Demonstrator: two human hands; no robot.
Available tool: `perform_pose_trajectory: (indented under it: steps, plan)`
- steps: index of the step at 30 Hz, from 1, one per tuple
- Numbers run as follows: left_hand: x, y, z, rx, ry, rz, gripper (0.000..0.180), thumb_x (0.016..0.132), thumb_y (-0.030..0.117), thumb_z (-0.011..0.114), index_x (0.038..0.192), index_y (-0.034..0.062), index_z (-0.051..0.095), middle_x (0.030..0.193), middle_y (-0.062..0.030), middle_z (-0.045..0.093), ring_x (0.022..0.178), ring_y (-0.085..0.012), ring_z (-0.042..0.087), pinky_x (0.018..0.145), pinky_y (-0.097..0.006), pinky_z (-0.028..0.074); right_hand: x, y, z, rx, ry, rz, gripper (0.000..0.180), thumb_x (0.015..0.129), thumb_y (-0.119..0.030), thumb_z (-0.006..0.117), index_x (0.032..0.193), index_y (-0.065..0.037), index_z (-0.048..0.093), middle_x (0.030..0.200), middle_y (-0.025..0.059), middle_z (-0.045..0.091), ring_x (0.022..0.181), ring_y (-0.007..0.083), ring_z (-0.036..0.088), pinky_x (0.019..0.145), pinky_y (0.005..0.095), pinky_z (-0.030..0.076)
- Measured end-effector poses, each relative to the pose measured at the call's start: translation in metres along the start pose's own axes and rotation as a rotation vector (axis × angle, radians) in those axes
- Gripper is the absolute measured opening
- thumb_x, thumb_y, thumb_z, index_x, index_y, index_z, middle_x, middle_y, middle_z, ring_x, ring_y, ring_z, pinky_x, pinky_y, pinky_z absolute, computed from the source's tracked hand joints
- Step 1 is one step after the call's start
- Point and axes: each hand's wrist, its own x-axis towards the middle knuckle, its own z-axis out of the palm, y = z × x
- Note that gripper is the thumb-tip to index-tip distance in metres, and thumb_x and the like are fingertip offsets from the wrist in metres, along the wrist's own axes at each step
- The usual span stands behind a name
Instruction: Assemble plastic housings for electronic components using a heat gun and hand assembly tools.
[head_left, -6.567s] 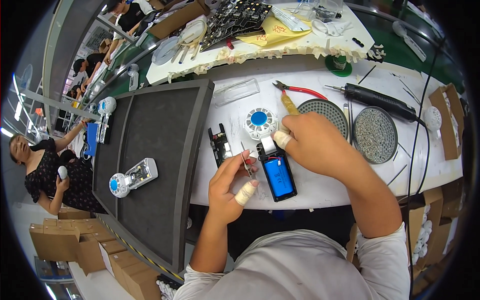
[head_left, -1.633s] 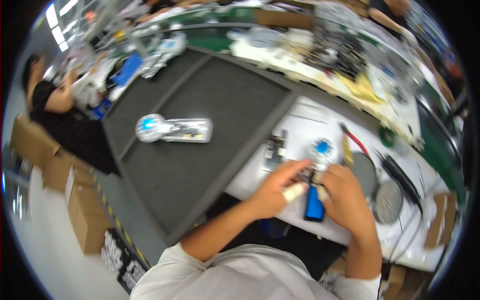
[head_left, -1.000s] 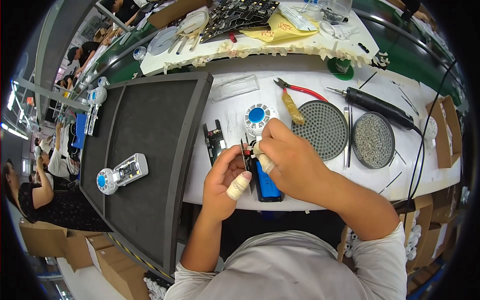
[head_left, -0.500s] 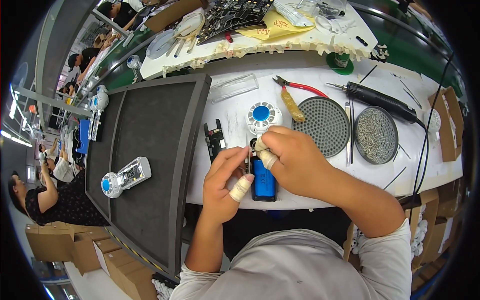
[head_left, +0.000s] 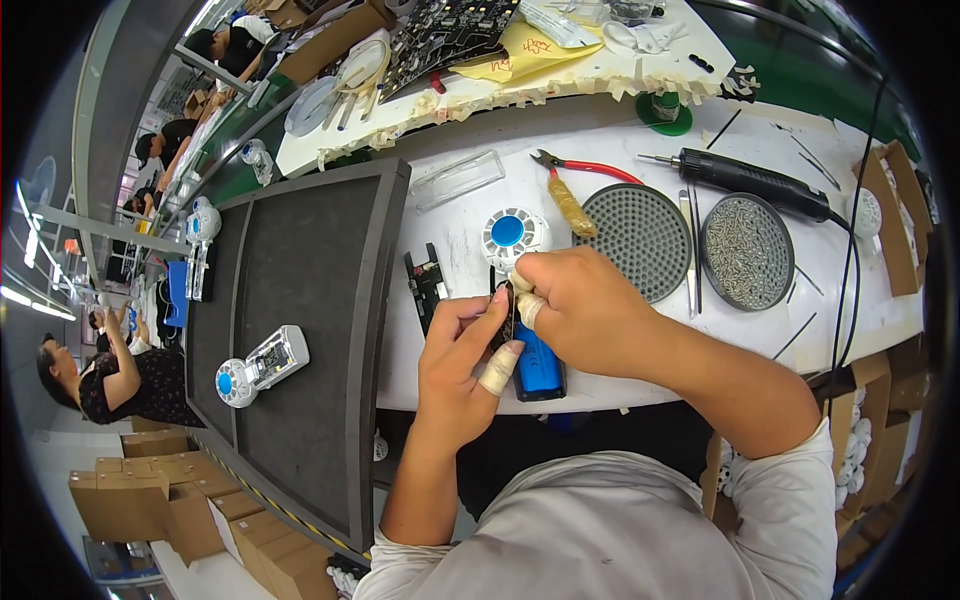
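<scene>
At the near edge of the table, my left hand (head_left: 452, 375) pinches a thin dark piece (head_left: 509, 325) that looks like a small circuit board, tilted almost edge-on. My right hand (head_left: 585, 305) is closed at the top end of that piece, its fingertips beside those of my left; what they grip is hidden. Tape wraps fingers of both hands. Below the fingers lies a blue battery (head_left: 540, 365) in a black housing. Just beyond them sits a white round head (head_left: 515, 235) with a blue centre. A black plastic part (head_left: 427, 285) lies left of my hands.
Right of my hands are a grey perforated dish (head_left: 640, 245), a dish of screws (head_left: 747, 250), red-handled cutters (head_left: 600, 170) and a black electric screwdriver (head_left: 750, 180). A dark framed tray (head_left: 310, 290) on the left bears a white device (head_left: 265, 365). A raised shelf (head_left: 560, 90) stands behind.
The view has shifted slightly. The thin piece in my left fingers has turned and shows more of its dark face; both hands stay close together over the battery.
</scene>
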Motion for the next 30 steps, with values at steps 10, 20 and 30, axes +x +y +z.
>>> perform_pose_trajectory:
  steps: [10,20,30]
  plan:
    - [-0.003,0.000,0.007,-0.258,0.094,-0.271,0.056,0.079,0.004,0.073,0.130,-0.0015,0.051,0.105,-0.0101,0.056,0.076,-0.0133,0.054,0.066,-0.024,0.048,0.003,-0.016,-0.030,-0.030,-0.025,0.038,0.023,0.082,-0.016,0.064,0.070,0.001,0.054,0.059,0.0184,0.055,0.054,0.0358,0.055,0.053,0.0424,0.042]
    - [0.001,-0.005,-0.005,-0.686,0.037,-0.569,0.045,0.095,0.027,0.056,0.130,-0.0008,0.048,0.111,-0.0117,0.061,0.081,-0.0127,0.061,0.068,-0.028,0.052,-0.005,-0.016,-0.003,0.334,-0.176,0.220,0.019,0.084,-0.014,0.066,0.073,0.001,0.061,0.061,0.0075,0.059,0.054,0.0111,0.056,0.053,0.0275,0.045]
    - [-0.001,0.004,0.000,-1.281,0.075,-0.525,0.033,0.097,0.026,0.053,0.119,0.0023,0.053,0.106,-0.0089,0.062,0.097,-0.0171,0.061,0.084,-0.031,0.050,-0.001,-0.021,-0.027,0.282,-0.490,-0.143,0.013,0.084,-0.012,0.067,0.088,0.000,0.065,0.069,0.0048,0.061,0.062,0.0093,0.055,0.059,0.0279,0.045]
